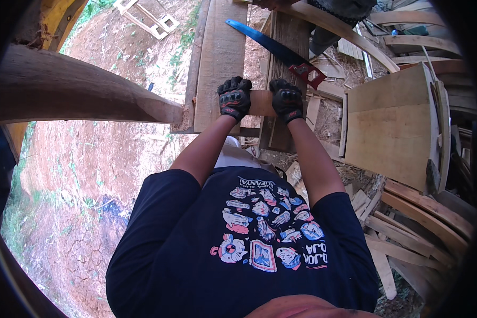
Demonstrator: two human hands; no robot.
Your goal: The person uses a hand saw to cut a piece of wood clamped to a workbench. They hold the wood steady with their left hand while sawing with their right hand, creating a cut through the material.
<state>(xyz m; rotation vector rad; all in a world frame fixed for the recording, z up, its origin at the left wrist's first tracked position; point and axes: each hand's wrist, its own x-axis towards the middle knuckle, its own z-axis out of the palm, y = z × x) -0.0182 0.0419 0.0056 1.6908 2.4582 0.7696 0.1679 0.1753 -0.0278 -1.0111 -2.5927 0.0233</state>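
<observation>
Both hands wear black gloves with hard knuckle guards. A short, flat piece of wood (261, 103) spans the space between them, with my left hand (234, 99) closed around its left end. On its right end my right hand (287, 100) is closed too; the fingertips of both are hidden beneath. The wood piece lies across the gap between two thick planks of a workbench (217, 53). Just beyond my right hand rests a handsaw (274, 49) with a blue blade and a red handle, the handle toward the right.
At the left a thick curved beam (90, 87) reaches to the bench. A large wooden panel (392, 122) stands at the right, near stacked curved boards (424, 222). Another person's dark clothing (350, 8) shows at the top. A small wooden frame (148, 20) lies on the dirt ground.
</observation>
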